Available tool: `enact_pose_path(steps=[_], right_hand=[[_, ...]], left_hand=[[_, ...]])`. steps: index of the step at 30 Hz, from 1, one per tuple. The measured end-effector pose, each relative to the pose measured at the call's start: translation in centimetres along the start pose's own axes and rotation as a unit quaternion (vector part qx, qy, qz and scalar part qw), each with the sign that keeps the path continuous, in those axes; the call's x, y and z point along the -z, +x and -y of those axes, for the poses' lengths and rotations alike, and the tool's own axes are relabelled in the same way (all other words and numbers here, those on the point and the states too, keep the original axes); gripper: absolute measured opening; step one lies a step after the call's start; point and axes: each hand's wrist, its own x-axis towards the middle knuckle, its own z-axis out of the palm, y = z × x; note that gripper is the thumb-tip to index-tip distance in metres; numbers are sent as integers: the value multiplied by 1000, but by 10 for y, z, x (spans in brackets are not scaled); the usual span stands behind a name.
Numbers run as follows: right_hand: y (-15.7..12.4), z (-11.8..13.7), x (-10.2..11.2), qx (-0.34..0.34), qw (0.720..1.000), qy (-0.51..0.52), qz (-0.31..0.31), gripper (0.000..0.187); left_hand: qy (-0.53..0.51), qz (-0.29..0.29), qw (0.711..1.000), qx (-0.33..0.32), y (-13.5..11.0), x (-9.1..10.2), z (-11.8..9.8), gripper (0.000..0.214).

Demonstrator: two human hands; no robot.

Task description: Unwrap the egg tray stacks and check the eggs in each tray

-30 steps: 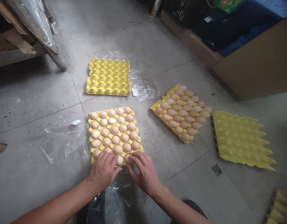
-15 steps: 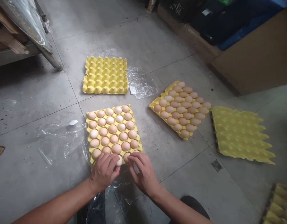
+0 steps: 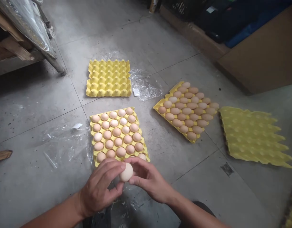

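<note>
Just above the near edge of a yellow egg tray (image 3: 94,163), a pale egg (image 3: 126,172) is held up between my two hands. My left hand (image 3: 101,182) grips its left side with curled fingers, the thumb below. On the other side, my right hand (image 3: 152,180) curves round it, index finger behind and thumb tip against its lower right. Rows of light brown eggs (image 3: 116,132) sit in the tray's cups. My hands cover part of the nearest row, so what its middle cups contain is hidden.
An upturned or bare yellow tray (image 3: 109,79) lies beyond, beside clear plastic wrap (image 3: 148,87). To the right is a second egg-filled tray (image 3: 155,107), then another yellow tray (image 3: 255,136). More plastic (image 3: 65,139) lies left. A metal-legged stand (image 3: 56,65) and a cardboard box (image 3: 262,57) flank the floor.
The pale egg has come up out of the tray's nearest row towards me. Both hands have drawn back with it, and the right hand has closed in on it.
</note>
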Motion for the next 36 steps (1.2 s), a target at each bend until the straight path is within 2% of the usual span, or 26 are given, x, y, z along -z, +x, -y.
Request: enact_pose_path(steps=[7,14,20,29,36], right_hand=[[-4,16,-17,51,998,-24,-27,48],[-5,22,-24,73,997,-14,-20,48],[-5,20,-25,53,998,2,-19,50],[-8,23,-30,55,998,-31,-19,52],[-11,28,-35,79,993,-67,-49,57]], left_hand=[[-18,-25,998,55,6,15,-11,56],[-31,-32,998,37,13,21,-17,52],[-38,-31,998,44,12,24,-18,53],[-43,-32,998,41,10,26,-21,52],[-66,-36,997,22,9,27,-22,53]])
